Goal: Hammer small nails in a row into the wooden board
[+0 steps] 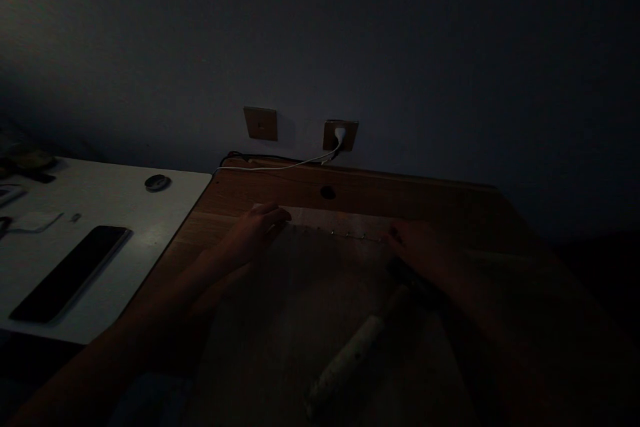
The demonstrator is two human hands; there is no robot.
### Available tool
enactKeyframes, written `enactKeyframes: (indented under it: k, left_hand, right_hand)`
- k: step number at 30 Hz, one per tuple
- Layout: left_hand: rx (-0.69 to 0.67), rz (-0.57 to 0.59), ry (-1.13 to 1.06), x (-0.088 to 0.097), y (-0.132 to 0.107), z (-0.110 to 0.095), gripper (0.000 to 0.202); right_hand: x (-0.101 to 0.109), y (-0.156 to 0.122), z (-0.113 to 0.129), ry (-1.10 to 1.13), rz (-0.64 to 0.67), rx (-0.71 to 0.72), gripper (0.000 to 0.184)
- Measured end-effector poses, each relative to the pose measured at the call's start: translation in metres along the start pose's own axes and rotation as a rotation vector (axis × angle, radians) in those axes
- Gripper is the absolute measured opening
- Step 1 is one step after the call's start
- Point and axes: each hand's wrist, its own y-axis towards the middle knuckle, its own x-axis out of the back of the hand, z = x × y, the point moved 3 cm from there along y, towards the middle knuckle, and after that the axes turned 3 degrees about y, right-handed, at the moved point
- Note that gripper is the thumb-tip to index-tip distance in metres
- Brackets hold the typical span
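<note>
The scene is very dark. A large pale board or sheet [320,280] lies on the wooden desk. Near its far edge runs a thin strand [356,236] with several small shiny points along it; whether they are beads or nail heads I cannot tell. My left hand [263,221] is at the left end of this row, its fingers pressed together, what they hold too dim to make out. At the right end, my right hand [413,240] has its fingers curled and pinched on the strand. What looks like a hammer [347,357] with a pale grip lies slantwise on the board, its dark head beside my right wrist.
To the left stands a white table [155,227] with a phone [70,273] and a small round object [157,182]. On the wall, a white plug [340,134] sits in a socket, its cable [280,167] trailing along the desk's back edge. A round hole [327,192] pierces the desk [450,207].
</note>
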Motion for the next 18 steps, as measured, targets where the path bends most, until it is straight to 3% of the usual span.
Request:
enactKeyframes:
  k: [2,6,9,13,15,18]
  left_hand:
    - [0.122,-0.062,-0.264,-0.002,0.004,0.002,0.018]
    - [0.527,-0.131,-0.973,-0.01,0.009,0.011,0.022]
    - [0.691,-0.12,-1.222,-0.013,0.008,0.013,0.019]
    - [0.676,-0.021,-1.195,-0.015,0.007,0.012,0.023]
    - [0.58,0.042,-1.003,-0.015,0.008,0.011,0.026]
    - [0.37,0.103,-0.545,-0.011,0.01,0.005,0.026]
  right_hand:
    - [-0.004,0.006,0.002,-0.021,0.032,-0.012,0.033]
    - [-0.012,0.012,0.003,0.047,0.049,-0.035,0.026]
    - [-0.009,0.014,0.003,0.226,0.015,-0.052,0.021]
    - [0.01,0.007,0.005,0.647,-0.06,-0.075,0.017]
    - [0.019,-0.001,0.007,0.873,-0.063,-0.101,0.021]
    - [0.027,-0.011,0.012,1.103,-0.015,-0.117,0.023]
